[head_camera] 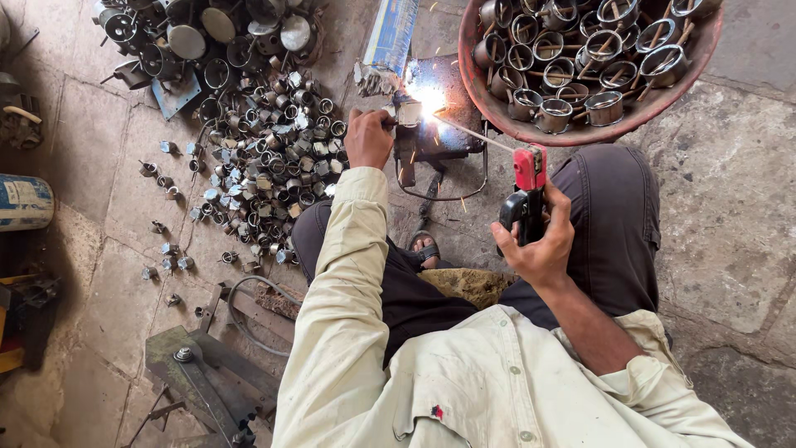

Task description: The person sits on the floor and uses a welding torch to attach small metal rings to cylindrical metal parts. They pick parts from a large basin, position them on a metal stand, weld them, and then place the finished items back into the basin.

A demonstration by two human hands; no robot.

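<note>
Far left on the stone floor (108, 191), a large heap of small metal rings (274, 141), apparently not yet welded. At centre, left hand (368, 138) pinching a small metal piece (407, 112) on the dark steel work plate (452, 133), arc glaring. Right hand (539, 241) clenched around the red electrode holder (527, 187). Upper right, a red basin (580, 133) piled with finished handled cups (604, 106): work seemingly midway.
</note>
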